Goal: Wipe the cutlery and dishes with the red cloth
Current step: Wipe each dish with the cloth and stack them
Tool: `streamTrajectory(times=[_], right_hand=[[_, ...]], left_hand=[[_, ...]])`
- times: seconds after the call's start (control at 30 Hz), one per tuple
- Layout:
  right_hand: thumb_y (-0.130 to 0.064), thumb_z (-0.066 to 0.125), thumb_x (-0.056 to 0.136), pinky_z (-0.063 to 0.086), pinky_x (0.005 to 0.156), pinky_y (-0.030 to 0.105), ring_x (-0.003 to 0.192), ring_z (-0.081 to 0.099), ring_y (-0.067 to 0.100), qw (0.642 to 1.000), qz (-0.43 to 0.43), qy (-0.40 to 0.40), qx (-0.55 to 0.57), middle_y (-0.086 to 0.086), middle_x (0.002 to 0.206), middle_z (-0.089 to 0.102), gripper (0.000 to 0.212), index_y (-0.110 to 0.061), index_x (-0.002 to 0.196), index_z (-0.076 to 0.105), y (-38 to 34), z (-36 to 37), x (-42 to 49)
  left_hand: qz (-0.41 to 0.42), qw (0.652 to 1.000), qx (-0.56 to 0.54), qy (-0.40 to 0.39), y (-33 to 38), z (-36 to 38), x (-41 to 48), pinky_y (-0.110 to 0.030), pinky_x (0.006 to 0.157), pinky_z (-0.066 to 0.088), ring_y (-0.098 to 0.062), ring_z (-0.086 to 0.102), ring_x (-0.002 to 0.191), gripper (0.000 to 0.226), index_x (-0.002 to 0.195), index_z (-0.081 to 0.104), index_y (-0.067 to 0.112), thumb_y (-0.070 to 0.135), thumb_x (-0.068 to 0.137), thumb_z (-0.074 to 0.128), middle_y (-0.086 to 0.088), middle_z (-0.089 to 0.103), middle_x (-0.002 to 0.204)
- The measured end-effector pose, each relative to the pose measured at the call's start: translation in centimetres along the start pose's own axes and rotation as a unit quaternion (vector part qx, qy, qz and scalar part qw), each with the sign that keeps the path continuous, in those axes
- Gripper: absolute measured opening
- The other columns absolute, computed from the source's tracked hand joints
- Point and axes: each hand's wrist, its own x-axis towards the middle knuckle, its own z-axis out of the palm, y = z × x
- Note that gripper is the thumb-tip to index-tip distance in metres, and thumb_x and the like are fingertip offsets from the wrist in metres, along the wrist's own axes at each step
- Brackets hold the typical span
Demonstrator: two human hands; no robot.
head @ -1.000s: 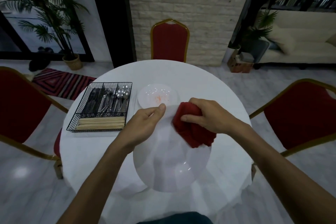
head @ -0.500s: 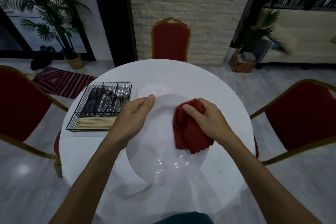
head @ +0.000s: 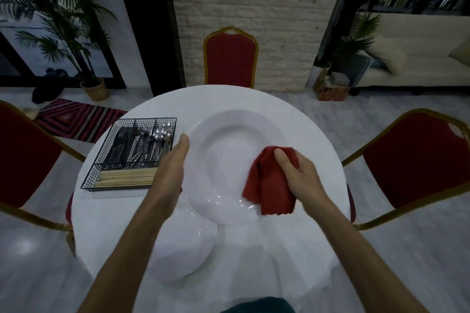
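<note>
Two grips: left hand [head: 170, 175] clasps the plate [head: 229, 150]; right hand [head: 304, 179] pinches red cloth [head: 269, 187] against its rim.

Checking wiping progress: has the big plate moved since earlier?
Yes. The plate moved away from the person: its far rim, earlier level with the middle of the cutlery basket, now reaches its far edge.

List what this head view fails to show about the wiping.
Head view:
- Fingers of the left hand: behind the deep plate's rim, grip unseen.
- Surface under the red cloth: covered by cloth and right hand.
- The lower plate: partly hidden by the left forearm and deep plate.
- The cutlery in the wire basket: too small and dim to count.
</note>
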Motion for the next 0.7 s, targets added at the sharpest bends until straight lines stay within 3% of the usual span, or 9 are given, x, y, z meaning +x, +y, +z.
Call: streamTrajectory(times=[0.07,0.2,0.3,0.37,0.47,0.6,0.7], right_hand=[[-0.048,0.065,0.095,0.055,0.082,0.031,0.088,0.068,0.01,0.989,-0.079,-0.056,-0.114,-0.007,0.088,0.074,0.026,-0.022,0.093,0.071,-1.7,-1.2,0.9],[-0.057,0.064,0.093,0.047,0.071,0.028,0.079,0.06,0.009,0.922,-0.194,-0.159,-0.296,-0.007,0.08,0.066,0.037,-0.021,0.085,0.06,-5.7,-0.8,1.3],[-0.059,0.064,0.092,0.049,0.072,0.035,0.076,0.058,0.01,0.903,-0.234,-0.162,-0.322,-0.006,0.079,0.064,0.039,-0.021,0.085,0.057,-7.5,-0.1,1.3],[-0.062,0.063,0.091,0.048,0.07,0.039,0.076,0.057,0.015,0.888,-0.249,-0.167,-0.348,-0.008,0.08,0.062,0.041,-0.022,0.087,0.052,-8.2,0.6,1.0],[-0.061,0.062,0.091,0.045,0.067,0.041,0.078,0.055,0.021,0.837,-0.293,-0.198,-0.417,-0.009,0.082,0.057,0.043,-0.021,0.091,0.046,-8.7,2.0,0.2],[-0.064,0.063,0.089,0.049,0.072,0.042,0.081,0.057,0.02,0.856,-0.29,-0.193,-0.381,-0.009,0.083,0.061,0.042,-0.025,0.093,0.048,-8.3,2.2,0.3],[-0.065,0.062,0.089,0.049,0.071,0.041,0.078,0.058,0.015,0.898,-0.267,-0.147,-0.317,-0.009,0.077,0.061,0.042,-0.025,0.087,0.048,-7.4,2.0,0.6]], left_hand=[[0.014,0.996,0.056,-0.064,1.6,-0.1,0.0,-0.04,0.095,0.053,-0.015,0.071,0.109,0.058,0.123,0.072,0.027,0.068,0.092,0.043,0.005,0.076,0.116],[0.083,0.97,0.188,-0.129,3.2,1.6,-0.2,-0.021,0.084,0.053,0.002,0.07,0.089,0.049,0.101,0.074,0.022,0.057,0.099,0.04,0.016,0.077,0.094],[0.174,0.947,0.248,-0.104,2.2,2.7,0.0,-0.032,0.064,0.045,-0.004,0.053,0.064,0.055,0.081,0.062,0.011,0.058,0.099,0.038,0.009,0.06,0.066],[0.207,0.939,0.261,-0.088,1.3,3.0,0.2,-0.038,0.066,0.048,-0.004,0.054,0.066,0.051,0.084,0.063,0.015,0.056,0.101,0.038,0.004,0.063,0.068],[0.217,0.925,0.292,-0.106,0.6,3.6,-0.2,-0.032,0.072,0.05,-0.004,0.063,0.073,0.044,0.084,0.066,0.026,0.052,0.103,0.037,0.013,0.07,0.076],[0.233,0.925,0.287,-0.092,0.9,3.2,-0.3,-0.033,0.065,0.046,-0.008,0.058,0.067,0.05,0.08,0.065,0.019,0.054,0.103,0.038,0.009,0.065,0.07],[0.249,0.926,0.277,-0.058,1.7,2.7,-0.5,-0.032,0.055,0.034,-0.008,0.04,0.058,0.056,0.069,0.05,0.01,0.053,0.104,0.039,0.006,0.044,0.061]])
